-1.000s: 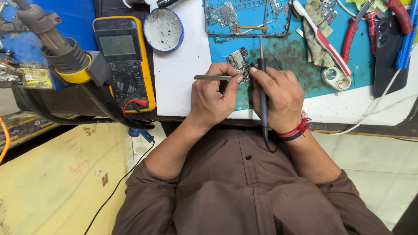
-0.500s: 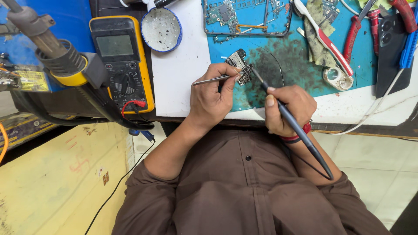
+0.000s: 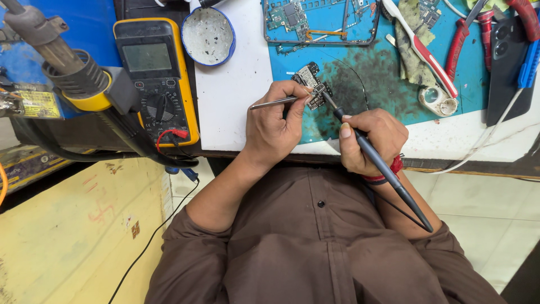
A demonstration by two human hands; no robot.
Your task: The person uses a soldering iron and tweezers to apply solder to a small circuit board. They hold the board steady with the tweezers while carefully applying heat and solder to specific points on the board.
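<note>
Right hand (image 3: pixel 371 141) grips a dark soldering iron (image 3: pixel 382 166) like a pen, tip down on the small circuit board (image 3: pixel 311 83). Left hand (image 3: pixel 275 126) pinches thin tweezers (image 3: pixel 274 103), steadying that board on the blue mat (image 3: pixel 394 84) atop the counter (image 3: pixel 233 101). Work looks mid-way; the joint itself is too small to judge. Further out: a yellow meter (image 3: pixel 154 73), a round tin (image 3: pixel 208 35), a toothbrush (image 3: pixel 422 48). The opened phone frame (image 3: pixel 320 22) is cut off at the top.
</note>
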